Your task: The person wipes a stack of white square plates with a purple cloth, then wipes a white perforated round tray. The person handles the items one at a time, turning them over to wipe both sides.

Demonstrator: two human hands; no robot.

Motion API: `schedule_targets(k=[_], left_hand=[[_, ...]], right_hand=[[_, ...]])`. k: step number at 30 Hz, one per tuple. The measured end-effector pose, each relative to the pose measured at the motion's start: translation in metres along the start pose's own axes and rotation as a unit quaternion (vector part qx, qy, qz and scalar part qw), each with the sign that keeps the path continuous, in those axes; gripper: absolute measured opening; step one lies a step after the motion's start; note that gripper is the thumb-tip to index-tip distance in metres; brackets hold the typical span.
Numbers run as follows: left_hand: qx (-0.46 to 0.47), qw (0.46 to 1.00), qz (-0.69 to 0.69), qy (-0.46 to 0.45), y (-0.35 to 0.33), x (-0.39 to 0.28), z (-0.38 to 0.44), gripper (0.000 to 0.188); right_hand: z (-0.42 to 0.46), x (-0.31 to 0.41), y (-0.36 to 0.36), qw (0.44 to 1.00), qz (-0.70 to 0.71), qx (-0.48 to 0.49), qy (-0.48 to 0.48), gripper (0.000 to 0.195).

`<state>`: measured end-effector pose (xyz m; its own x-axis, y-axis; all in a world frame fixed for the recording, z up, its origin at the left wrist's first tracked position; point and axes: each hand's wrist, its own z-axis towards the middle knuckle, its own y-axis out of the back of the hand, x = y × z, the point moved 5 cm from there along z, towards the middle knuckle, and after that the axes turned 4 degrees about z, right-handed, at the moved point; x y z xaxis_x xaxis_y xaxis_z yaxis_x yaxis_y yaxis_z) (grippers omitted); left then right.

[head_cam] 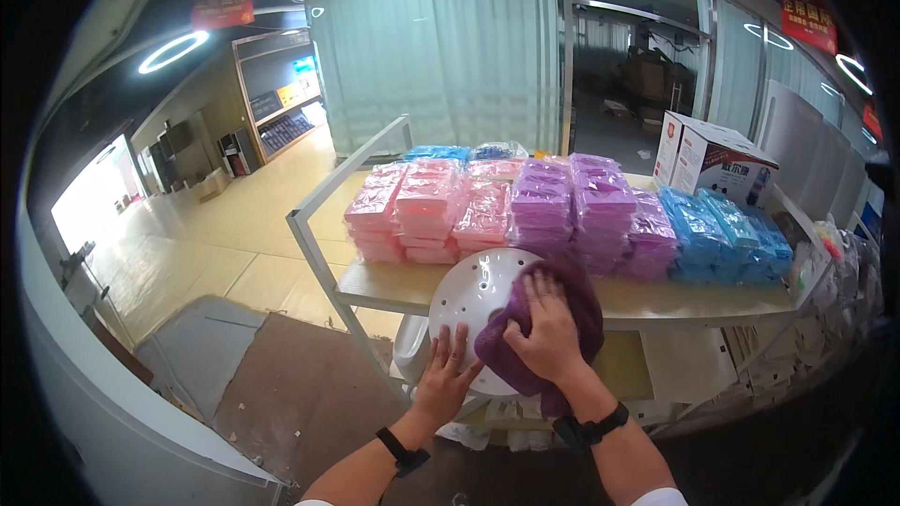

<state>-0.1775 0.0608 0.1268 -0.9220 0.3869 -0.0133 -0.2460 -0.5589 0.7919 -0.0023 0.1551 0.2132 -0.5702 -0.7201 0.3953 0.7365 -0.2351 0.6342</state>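
A round white disc (pixel 464 288) with several small holes stands tilted against the front edge of the shelf. My left hand (pixel 444 374) rests on its lower left part, fingers spread flat over the surface. Under my right hand (pixel 550 330) is a purple cloth (pixel 587 295), pressed on the right side of the disc. Cloth and hand hide that side, and the cloth's lower end hangs below my right wrist. What carries the disc from below is hidden.
On the wooden shelf board (pixel 696 301) stand stacks of plastic-wrapped pink packs (pixel 425 200), purple packs (pixel 601 204) and blue packs (pixel 703 228). A printed cardboard box (pixel 714 158) sits behind them. The rack's metal frame (pixel 313 246) rises at left. A white container (pixel 410 344) is beside the disc.
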Motion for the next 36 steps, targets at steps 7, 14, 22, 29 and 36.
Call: schedule_targets(k=[7,14,22,29,36], left_hand=[[0.032,0.999,0.0,-0.008,0.025,0.02,-0.005,0.063],[0.033,0.999,0.009,-0.016,0.024,0.022,0.001,0.077],[0.021,0.998,-0.015,-0.05,0.02,0.034,-0.017,0.076],[-0.005,0.997,-0.037,-0.066,0.025,0.036,-0.009,0.076],[0.016,0.997,-0.046,-0.054,0.038,0.035,-0.027,0.082]], right_hand=[[0.021,-0.009,-0.005,0.993,0.041,0.1,-0.048,0.086],[0.028,-0.006,-0.015,0.988,-0.026,0.125,-0.084,0.081],[0.024,0.018,-0.002,0.965,0.161,0.203,-0.029,0.076],[0.046,0.004,-0.019,0.969,-0.051,0.241,-0.013,0.103],[0.036,0.049,-0.027,0.954,0.139,0.26,0.06,0.069]])
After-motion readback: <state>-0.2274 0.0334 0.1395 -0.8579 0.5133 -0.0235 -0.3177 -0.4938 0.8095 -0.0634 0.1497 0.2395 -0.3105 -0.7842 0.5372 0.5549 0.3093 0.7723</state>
